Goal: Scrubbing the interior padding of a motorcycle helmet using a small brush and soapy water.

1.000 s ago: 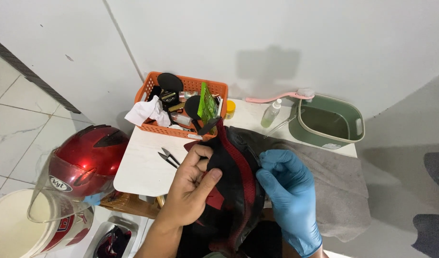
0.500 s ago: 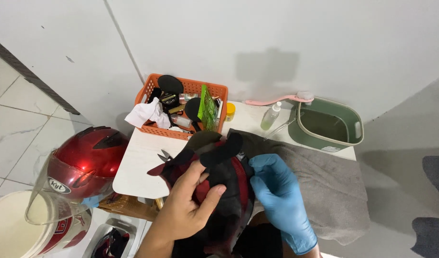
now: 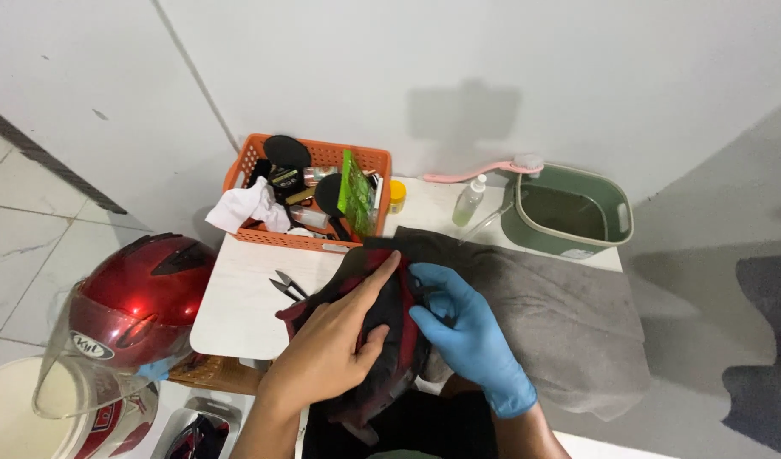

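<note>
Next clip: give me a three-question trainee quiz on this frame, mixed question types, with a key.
1. True or false: the right hand wears a blue glove.
2. What stands at the table's far right? A) green tub B) metal bucket C) cardboard box
3. Fill in: the bare left hand lies on a black and red ____ piece.

Key:
1. True.
2. A.
3. Padded; both hands are on it, above the grey towel. Behind it stands the orange basket; small snips lie on the white table.
</note>
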